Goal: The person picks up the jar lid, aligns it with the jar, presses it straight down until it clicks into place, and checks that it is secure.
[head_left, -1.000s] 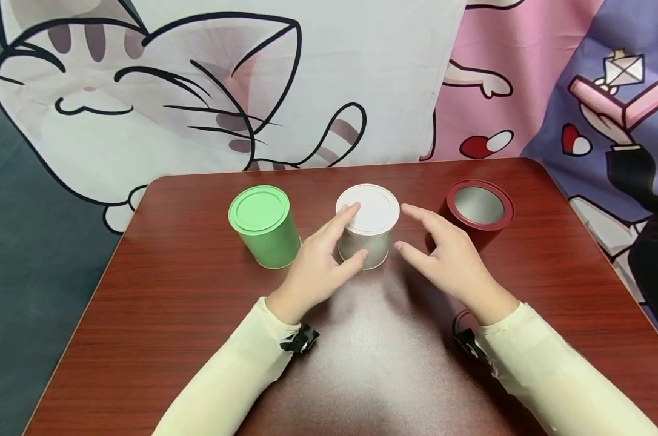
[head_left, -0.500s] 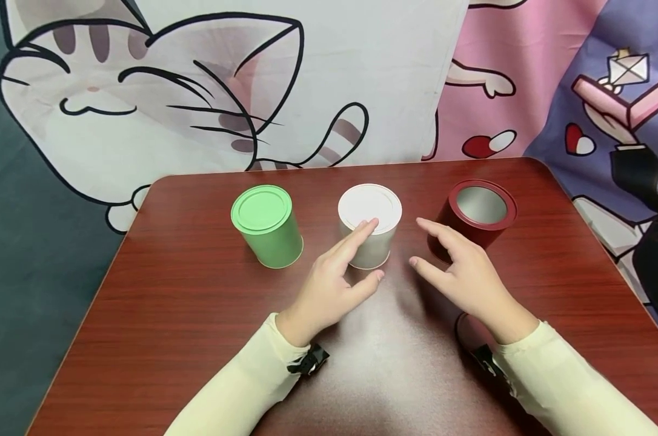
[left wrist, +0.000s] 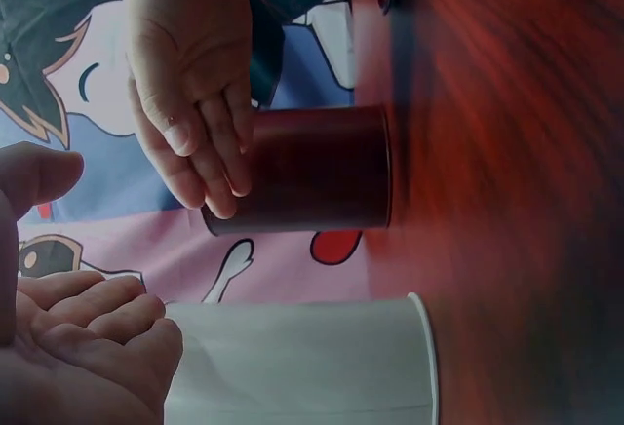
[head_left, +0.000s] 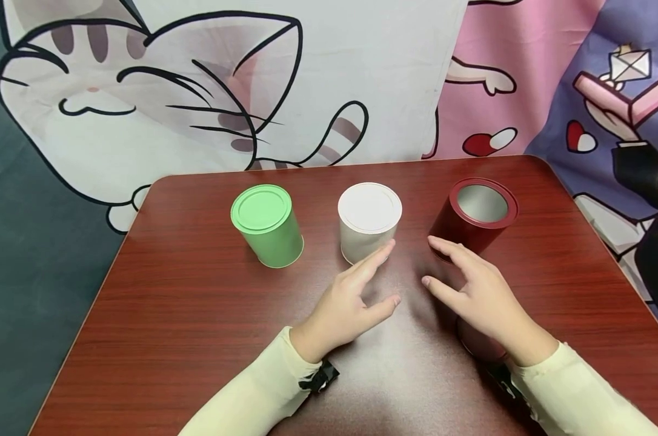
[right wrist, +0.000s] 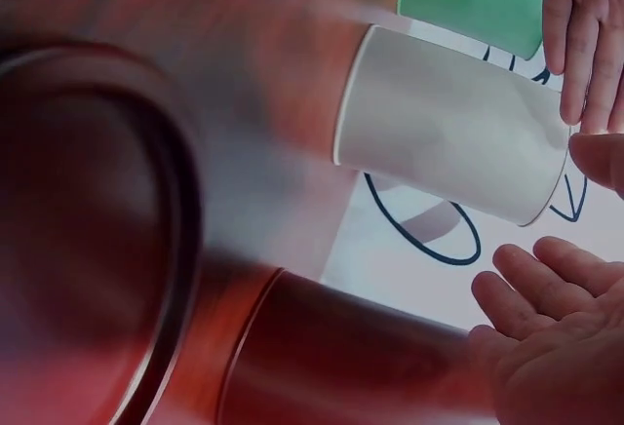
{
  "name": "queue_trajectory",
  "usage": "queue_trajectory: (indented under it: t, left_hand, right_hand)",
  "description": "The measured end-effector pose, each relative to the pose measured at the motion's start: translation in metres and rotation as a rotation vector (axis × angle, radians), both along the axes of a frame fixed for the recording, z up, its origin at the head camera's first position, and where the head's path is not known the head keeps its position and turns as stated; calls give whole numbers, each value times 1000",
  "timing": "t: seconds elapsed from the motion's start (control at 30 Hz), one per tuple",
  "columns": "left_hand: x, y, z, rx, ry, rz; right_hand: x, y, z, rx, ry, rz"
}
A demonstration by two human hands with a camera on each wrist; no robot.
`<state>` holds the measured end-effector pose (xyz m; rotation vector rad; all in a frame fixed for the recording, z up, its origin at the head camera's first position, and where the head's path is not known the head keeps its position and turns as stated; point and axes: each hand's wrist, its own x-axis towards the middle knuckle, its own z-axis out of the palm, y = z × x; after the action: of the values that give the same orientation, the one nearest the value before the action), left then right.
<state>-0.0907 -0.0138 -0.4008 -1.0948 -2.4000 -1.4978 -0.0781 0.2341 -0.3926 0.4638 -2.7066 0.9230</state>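
Note:
Three cans stand in a row on the table: a green can [head_left: 267, 224] at left, a white can [head_left: 368, 221] in the middle, a dark red can [head_left: 471, 215] at right. The red can shows a grey round area inside its rim. My left hand [head_left: 348, 309] hovers before the white can, fingers extended, palm facing right. My right hand [head_left: 476, 297] hovers before the red can, thumb and fingers spread apart. Both hands hold nothing. Partly hidden under my right wrist is a dark red round lid-like piece [right wrist: 78, 240].
The brown wooden table [head_left: 160, 303] has rounded back corners. Behind it hangs a cloth with a cartoon cat [head_left: 143, 103] and pink and blue printed parts. A black object [head_left: 656, 266] stands beyond the right edge.
Both hands have drawn back toward the body and a little to the right. My left fingers no longer overlap the white can's top. The three cans stay in place.

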Motion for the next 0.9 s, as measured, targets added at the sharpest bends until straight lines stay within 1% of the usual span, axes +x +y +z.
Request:
queue_trajectory:
  t: [0.2,0.47,0.8,0.9]
  left_hand:
    - [5,6,-4,-34,-43,7]
    - [11,15,-9,-64,-115,5]
    - [20,29,-19,-126,-143,-3]
    - [22,33,-21,-144,-132,-9]
  right_hand:
    - [8,7,-4,25,10,-11]
    - [18,13,-10,42,24,2]
    - [31,21,-17,53,37,1]
    - [35,23,-18,51,26,-5]
